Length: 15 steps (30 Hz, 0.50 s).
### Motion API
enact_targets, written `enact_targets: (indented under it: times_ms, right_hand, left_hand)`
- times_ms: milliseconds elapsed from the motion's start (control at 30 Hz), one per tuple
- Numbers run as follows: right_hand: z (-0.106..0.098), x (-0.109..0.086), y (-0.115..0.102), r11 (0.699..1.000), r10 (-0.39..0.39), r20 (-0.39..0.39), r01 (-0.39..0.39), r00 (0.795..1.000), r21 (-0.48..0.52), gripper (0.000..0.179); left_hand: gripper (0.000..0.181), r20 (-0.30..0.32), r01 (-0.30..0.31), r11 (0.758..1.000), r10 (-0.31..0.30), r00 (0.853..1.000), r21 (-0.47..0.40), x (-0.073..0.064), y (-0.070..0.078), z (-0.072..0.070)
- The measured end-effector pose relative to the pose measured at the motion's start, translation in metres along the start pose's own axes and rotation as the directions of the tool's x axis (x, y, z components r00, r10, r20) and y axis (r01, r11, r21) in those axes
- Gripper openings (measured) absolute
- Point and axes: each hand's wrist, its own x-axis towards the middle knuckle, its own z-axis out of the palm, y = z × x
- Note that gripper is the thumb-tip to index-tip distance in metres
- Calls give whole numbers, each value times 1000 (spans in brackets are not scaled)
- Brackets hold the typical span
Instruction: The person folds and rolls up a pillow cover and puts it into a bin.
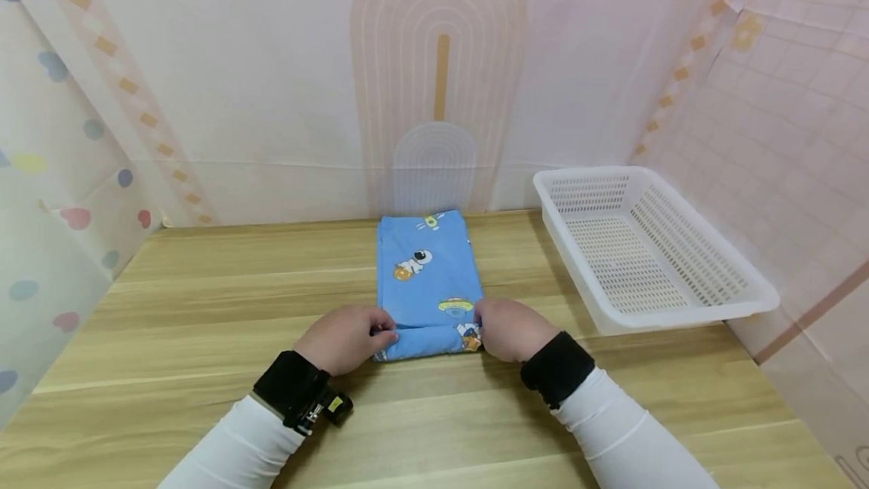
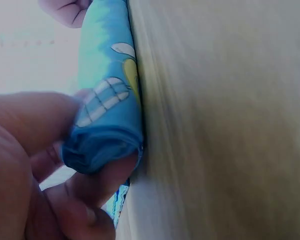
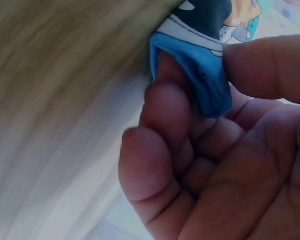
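Note:
A blue cloth (image 1: 428, 270) printed with cartoon figures lies flat on the wooden table, folded into a long strip. Its near end is turned over into a thick roll (image 1: 424, 343). At the left end of this roll my left hand (image 1: 346, 338) pinches the fabric between thumb and fingers. My right hand (image 1: 514, 330) grips the opposite end. In the left wrist view the roll's layered end (image 2: 102, 145) shows between thumb and fingertips. The right wrist view shows a finger tucked inside the open end of the blue fold (image 3: 205, 75), the thumb pressing from outside.
A white plastic basket (image 1: 686, 315) with slotted walls stands at the right of the wooden table (image 1: 204, 308), bare inside. Patterned sheets (image 1: 271, 96) hang behind the table and along both sides. Each wrist wears a black band (image 1: 558, 370).

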Motion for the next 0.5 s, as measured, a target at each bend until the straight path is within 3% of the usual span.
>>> enact_targets:
  times_ms: [233, 367, 500]
  right_hand:
    - [4, 1, -3, 999, 28, -94, -32, 995, -35, 13]
    - [7, 0, -5, 996, 8, -170, -23, 985, -89, 6]
    - [9, -2, -6, 982, -105, -274, 56, 956, -178, 6]
  left_hand:
    - [12, -66, -3, 998, 7, 998, 61, 0, 4, 2]
    - [9, -103, -10, 999, 14, 995, 36, 0, 7, 4]
    - [12, -120, -78, 995, 84, 989, 54, -1, 10, 4]
